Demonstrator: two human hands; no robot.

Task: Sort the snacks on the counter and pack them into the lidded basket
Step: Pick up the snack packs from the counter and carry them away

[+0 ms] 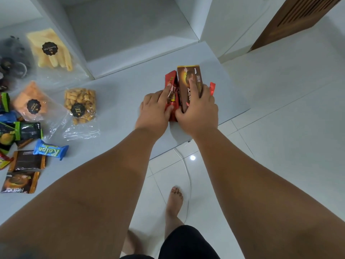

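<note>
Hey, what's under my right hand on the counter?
Your right hand grips a brown Nextar box; the tip of a red wrapper pokes out on its right. The hand covers the box's near end and the rest of that wrapper.

Near the right edge of the pale grey counter (119, 90), the box (189, 81) is dark brown with orange, and the packet (170, 85) touching it is red. By the left edge lie a blue wrapper (50, 149), yellow sticks (51, 53) and orange chips (28, 99), both with black round stickers.
</note>
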